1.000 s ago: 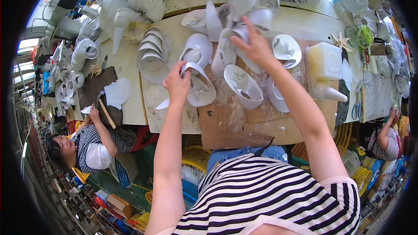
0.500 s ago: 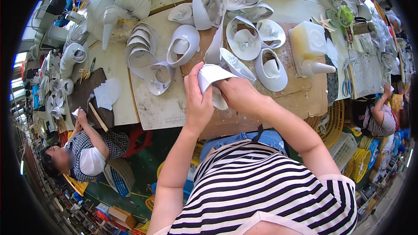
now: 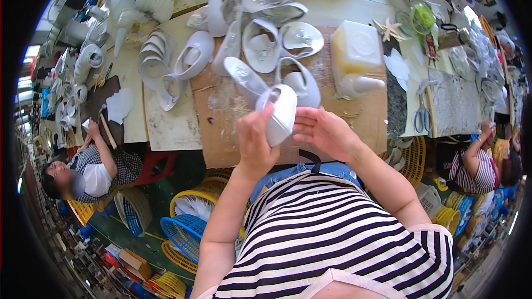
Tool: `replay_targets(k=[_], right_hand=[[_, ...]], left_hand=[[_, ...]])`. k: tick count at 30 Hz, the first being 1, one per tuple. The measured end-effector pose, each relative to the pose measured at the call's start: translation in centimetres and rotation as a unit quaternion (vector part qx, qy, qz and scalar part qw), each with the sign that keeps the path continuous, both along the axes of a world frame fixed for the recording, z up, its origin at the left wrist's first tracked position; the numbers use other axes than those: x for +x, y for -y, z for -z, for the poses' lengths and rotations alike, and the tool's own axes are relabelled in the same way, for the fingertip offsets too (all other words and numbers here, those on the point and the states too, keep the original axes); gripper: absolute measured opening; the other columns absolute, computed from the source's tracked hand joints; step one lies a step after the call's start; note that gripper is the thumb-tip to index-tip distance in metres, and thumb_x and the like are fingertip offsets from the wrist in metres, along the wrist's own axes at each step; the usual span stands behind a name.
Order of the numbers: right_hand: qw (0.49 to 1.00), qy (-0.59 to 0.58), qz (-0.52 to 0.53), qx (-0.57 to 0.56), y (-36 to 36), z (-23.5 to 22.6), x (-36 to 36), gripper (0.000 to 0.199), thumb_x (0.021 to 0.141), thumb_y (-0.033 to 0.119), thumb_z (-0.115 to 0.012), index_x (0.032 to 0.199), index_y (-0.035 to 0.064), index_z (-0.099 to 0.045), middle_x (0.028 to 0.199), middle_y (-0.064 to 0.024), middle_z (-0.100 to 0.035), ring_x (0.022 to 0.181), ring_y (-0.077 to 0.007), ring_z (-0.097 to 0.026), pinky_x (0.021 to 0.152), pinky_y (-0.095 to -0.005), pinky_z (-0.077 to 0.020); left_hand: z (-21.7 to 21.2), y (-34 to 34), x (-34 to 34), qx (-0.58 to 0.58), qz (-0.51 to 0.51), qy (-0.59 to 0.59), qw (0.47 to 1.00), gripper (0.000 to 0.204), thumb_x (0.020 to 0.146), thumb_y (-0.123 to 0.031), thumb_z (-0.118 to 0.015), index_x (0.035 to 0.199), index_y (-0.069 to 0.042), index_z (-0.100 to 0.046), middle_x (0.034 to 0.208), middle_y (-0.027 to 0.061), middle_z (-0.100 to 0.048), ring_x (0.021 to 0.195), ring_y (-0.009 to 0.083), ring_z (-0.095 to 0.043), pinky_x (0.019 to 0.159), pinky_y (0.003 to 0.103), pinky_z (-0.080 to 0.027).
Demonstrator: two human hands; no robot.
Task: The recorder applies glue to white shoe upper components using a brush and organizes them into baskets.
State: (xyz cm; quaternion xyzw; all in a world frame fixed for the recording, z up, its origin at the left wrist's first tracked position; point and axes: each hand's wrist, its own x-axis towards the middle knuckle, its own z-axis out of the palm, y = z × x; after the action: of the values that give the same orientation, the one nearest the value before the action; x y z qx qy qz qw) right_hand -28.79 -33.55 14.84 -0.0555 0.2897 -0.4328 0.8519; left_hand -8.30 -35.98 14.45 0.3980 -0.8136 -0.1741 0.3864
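In my left hand (image 3: 256,143) is a white shoe upper (image 3: 284,112), its rounded closed end pointing down toward me. Fingers and thumb are closed round its left side. Just to the right, my right hand (image 3: 328,134) is open, palm toward the upper, fingers stretched out; its fingertips come close to the upper's edge, and I cannot tell if they touch. Beyond the hands, several more white uppers (image 3: 261,50) lie on the cardboard (image 3: 227,138), a few with clear sparkling ornaments. A nested stack of uppers (image 3: 154,58) stands to their left.
A squarish bottle (image 3: 357,44) of yellowish liquid lies on the right of the cardboard. Past it are blue-handled scissors (image 3: 423,119), a hammer (image 3: 429,99) and a starfish-shaped piece (image 3: 389,29). Yellow (image 3: 177,202) and blue baskets (image 3: 183,235) stand below. Co-workers (image 3: 102,169) sit on both sides.
The upper has been turned from lying sideways to having its rounded end down. My right hand has come off it and opened. The view has shifted, moving the table's things leftward.
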Motion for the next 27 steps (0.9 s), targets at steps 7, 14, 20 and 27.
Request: replay_targets(k=[7, 14, 20, 27], right_hand=[[0.98, 0.122, 0.149, -0.042, -2.1, 1.8, -4.3, 0.031, 0.096, 0.018, -0.057, 0.125, 0.0086, -0.048, 0.092, -0.0016, -0.053, 0.08, -0.0138, -0.053, 0.082, -0.0305, -0.0442], [0.984, -0.121, 0.114, -0.065, -5.3, 4.6, -3.1, 0.034, 0.095, 0.023, -0.061, 0.121, 0.0043, -0.052, 0.098, -0.0054, -0.063, 0.085, -0.0129, -0.061, 0.081, -0.0278, -0.049], [0.656, -0.619, 0.375, -0.214, -0.5, 3.7, -10.9, 0.02, 0.091, 0.023, -0.068, 0.101, 0.0066, -0.06, 0.09, 0.0018, -0.061, 0.082, -0.0076, -0.057, 0.076, -0.023, -0.0469], [0.79, -0.478, 0.345, -0.168, 3.0, 6.7, -10.8, 0.025, 0.09, 0.021, -0.068, 0.072, 0.0063, -0.06, 0.069, 0.0076, -0.055, 0.065, -0.0021, -0.047, 0.058, -0.0208, -0.0392]], left_hand=[[-0.3, -4.0, -4.2, 0.331, -0.014, -0.197, 0.923, 0.086, 0.083, -0.045, -0.072, 0.148, -0.007, -0.029, 0.151, 0.0157, -0.03, 0.141, 0.0322, -0.029, 0.112, 0.048, -0.031], [3.6, -2.5, -1.6, 0.633, 0.087, -0.59, 0.494, 0.033, 0.096, -0.024, -0.061, 0.122, -0.006, -0.055, 0.106, 0.011, -0.065, 0.104, 0.022, -0.062, 0.091, 0.041, -0.051], [-2.7, 3.3, -4.1, 0.437, -0.031, -0.327, 0.838, 0.014, 0.097, -0.01, -0.057, 0.107, -0.001, -0.059, 0.096, 0.01, -0.068, 0.083, 0.0196, -0.066, 0.076, 0.031, -0.052], [1.3, 13.2, -17.8, -0.026, 0.025, 0.034, 0.999, 0.046, 0.087, -0.026, -0.065, 0.118, 0.004, -0.049, 0.105, 0.0215, -0.056, 0.096, 0.0406, -0.055, 0.083, 0.048, -0.043]])
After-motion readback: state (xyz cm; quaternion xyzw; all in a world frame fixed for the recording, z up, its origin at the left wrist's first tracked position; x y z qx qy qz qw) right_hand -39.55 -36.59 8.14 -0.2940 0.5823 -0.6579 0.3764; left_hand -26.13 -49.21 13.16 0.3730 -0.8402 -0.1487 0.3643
